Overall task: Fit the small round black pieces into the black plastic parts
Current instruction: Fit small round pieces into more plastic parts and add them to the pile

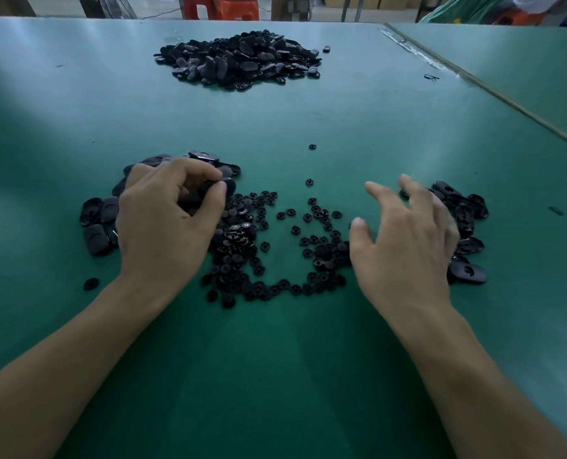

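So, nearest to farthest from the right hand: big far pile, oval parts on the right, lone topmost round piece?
1. Oval parts, right side, beside the right hand.
2. Lone round piece, mid-table.
3. Big pile, far end.

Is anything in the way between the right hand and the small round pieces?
Nothing visible. The right hand, fingers spread, is right at the edge of the round pieces scattered on the table, with no other thing between them. The left hand grips a black part beside the same scatter.
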Demonstrator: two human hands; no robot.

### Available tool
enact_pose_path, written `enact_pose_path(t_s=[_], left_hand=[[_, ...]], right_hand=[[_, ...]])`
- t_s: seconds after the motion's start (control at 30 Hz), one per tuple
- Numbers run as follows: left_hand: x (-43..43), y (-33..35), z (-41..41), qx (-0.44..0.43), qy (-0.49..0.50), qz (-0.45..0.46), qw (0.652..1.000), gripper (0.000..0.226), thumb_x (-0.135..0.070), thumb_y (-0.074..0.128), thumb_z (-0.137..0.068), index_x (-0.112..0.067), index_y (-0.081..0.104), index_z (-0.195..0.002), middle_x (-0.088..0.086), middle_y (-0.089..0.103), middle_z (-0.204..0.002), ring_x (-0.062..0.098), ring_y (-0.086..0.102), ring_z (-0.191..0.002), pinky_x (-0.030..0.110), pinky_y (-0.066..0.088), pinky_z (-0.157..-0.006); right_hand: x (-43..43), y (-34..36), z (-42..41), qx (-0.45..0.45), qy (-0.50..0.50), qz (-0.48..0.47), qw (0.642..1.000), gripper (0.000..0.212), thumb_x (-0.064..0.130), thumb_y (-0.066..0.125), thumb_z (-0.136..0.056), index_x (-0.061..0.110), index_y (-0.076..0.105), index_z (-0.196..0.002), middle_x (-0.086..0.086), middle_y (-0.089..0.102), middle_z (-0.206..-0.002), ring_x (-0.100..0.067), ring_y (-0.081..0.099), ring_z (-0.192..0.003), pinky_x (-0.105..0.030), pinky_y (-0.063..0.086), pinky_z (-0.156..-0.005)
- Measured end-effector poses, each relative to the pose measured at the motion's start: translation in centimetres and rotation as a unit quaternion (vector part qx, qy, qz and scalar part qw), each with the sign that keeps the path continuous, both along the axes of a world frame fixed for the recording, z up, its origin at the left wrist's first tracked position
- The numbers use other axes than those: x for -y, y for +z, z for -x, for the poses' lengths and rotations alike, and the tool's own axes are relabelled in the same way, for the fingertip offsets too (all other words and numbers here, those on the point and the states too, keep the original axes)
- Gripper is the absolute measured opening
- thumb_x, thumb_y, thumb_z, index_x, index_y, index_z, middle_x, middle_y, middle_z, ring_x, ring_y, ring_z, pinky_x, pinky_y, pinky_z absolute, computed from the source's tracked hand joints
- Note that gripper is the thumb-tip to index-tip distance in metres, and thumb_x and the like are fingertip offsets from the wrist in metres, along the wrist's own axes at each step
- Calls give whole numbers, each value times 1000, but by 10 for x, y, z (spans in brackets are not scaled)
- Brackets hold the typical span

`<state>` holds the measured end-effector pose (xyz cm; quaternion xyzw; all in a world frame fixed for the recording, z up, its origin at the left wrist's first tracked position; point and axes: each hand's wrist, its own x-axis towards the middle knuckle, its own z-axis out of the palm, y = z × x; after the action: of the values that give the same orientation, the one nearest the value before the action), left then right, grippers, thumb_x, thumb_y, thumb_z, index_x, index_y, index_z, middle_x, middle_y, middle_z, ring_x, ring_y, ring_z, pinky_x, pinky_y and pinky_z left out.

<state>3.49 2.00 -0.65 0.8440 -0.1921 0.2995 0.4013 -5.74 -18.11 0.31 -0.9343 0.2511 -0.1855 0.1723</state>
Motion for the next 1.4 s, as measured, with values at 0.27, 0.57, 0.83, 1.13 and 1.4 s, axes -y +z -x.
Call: enact_pose_path(t_s=[0.27,0.57,0.83,1.13,1.4], left_hand=[[-5,-5,-13,-101,123,-109,981,12,-30,67,-90,-27,64,-102,4,60,-107,33,48,-112,45,35,-94],[-6,-4,-16,-133,134,-81,979,21,-28,64,-91,-32,63,-112,-2,49,-121,27,40,-120,40,26,-97],[4,-4,2,84,-99,-184,974,7,-19,66,-89,-13,69,-92,1,67,-92,26,57,-91,37,39,-85],[2,-5,0,59,-133,-141,979,5,-19,67,-87,-15,69,-88,-6,66,-82,18,54,-82,35,46,-81],[3,-5,1,76,-132,-133,979,4,-17,69,-87,-13,71,-85,-6,67,-80,17,54,-78,32,46,-77]], right_hand=[[6,-4,-1,-191,-41,-35,980,50,44,31,-103,34,27,-152,-10,10,-164,-41,-1,-150,-60,-4,-117],[7,-2,0,-84,19,-42,995,51,5,42,-97,14,43,-148,-16,25,-159,-29,19,-148,-39,18,-119],[11,-6,0,-80,-27,3,996,47,2,47,-91,25,59,-131,-3,43,-142,-26,29,-129,-42,24,-104],[15,-9,-2,-2,18,7,1000,51,-11,49,-89,22,67,-125,-9,59,-123,-30,49,-113,-35,40,-94],[16,-6,-2,100,35,-25,994,47,-19,50,-87,14,72,-113,5,42,-107,-12,41,-103,7,22,-76]])
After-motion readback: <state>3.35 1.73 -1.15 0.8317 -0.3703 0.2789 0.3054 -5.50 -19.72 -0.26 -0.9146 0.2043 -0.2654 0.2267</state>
